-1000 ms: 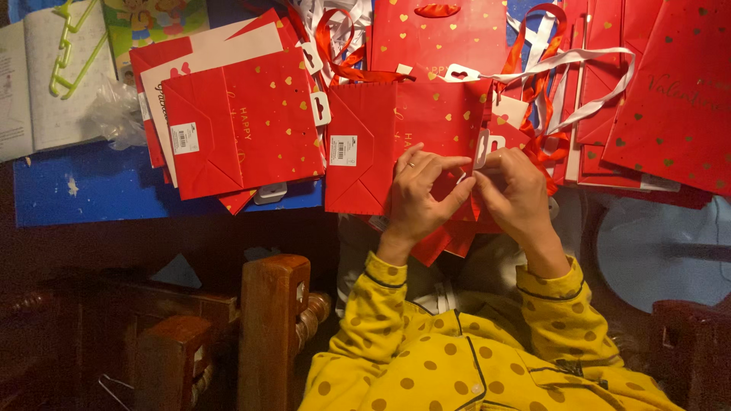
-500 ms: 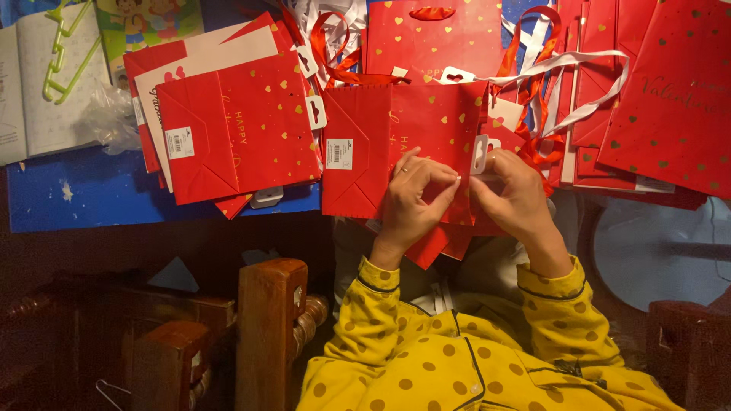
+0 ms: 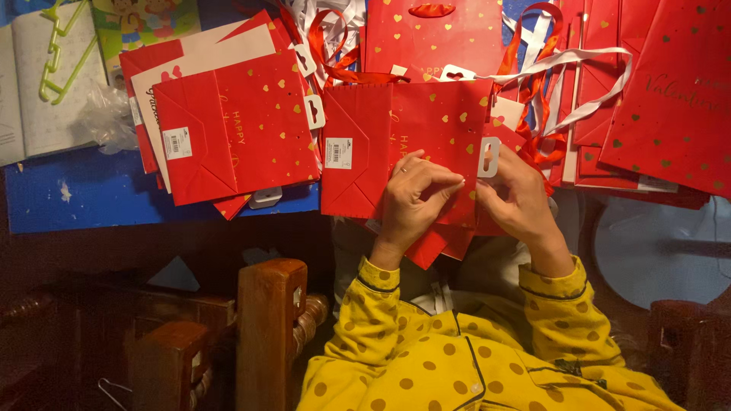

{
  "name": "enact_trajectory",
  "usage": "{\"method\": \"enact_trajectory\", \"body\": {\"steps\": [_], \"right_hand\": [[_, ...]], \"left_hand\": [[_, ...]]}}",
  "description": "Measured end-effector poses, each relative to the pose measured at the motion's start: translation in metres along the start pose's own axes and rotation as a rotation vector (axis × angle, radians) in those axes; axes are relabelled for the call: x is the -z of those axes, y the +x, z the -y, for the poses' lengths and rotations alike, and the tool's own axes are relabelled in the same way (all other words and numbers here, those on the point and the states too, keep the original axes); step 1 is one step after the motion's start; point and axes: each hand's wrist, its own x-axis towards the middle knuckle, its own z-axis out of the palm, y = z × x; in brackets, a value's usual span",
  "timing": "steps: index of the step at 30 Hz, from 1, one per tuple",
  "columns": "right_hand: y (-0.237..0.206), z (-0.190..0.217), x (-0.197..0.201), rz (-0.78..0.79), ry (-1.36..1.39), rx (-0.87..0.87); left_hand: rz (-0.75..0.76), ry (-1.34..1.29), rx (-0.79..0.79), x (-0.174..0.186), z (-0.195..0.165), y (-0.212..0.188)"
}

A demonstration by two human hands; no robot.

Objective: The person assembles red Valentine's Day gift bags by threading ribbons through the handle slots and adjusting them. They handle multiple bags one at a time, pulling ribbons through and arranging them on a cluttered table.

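A flat folded red gift bag (image 3: 403, 137) with gold hearts lies in front of me on a pile of the same bags. My left hand (image 3: 412, 204) rests on its lower middle, fingers pointing right and pressing the paper. Close beside it, my right hand (image 3: 516, 199) grips the bag's right edge, just under a white hang tag (image 3: 489, 157) fixed to the bag. The fingertips of the two hands almost meet. Both arms wear yellow sleeves with brown dots.
Another flat red bag (image 3: 236, 129) lies to the left on a blue surface (image 3: 84, 202). More red bags with red and white ribbon handles (image 3: 563, 76) pile up at the right. A green hanger (image 3: 65, 53) lies on a book at top left. Wooden chair parts (image 3: 266, 335) stand below.
Both hands have slid a little downward on the bag, and the white hang tag, earlier pinched between the fingertips, now shows above my right hand.
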Motion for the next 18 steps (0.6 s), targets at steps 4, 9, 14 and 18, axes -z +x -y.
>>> {"method": "enact_trajectory", "body": {"steps": [4, 9, 14, 18], "right_hand": [[0.0, -0.001, 0.001, 0.0, -0.076, -0.05], [-0.001, -0.011, 0.0, -0.004, 0.006, -0.01], [-0.002, -0.014, -0.001, -0.039, -0.112, -0.036], [-0.002, -0.007, 0.001, -0.184, -0.195, 0.14]], "left_hand": [[-0.006, 0.03, -0.027, -0.002, 0.001, -0.001], [-0.02, 0.063, -0.046, -0.003, 0.001, 0.0], [0.008, 0.167, -0.04, -0.002, -0.003, 0.002], [0.003, 0.183, -0.063, 0.0, -0.004, 0.002]]}}
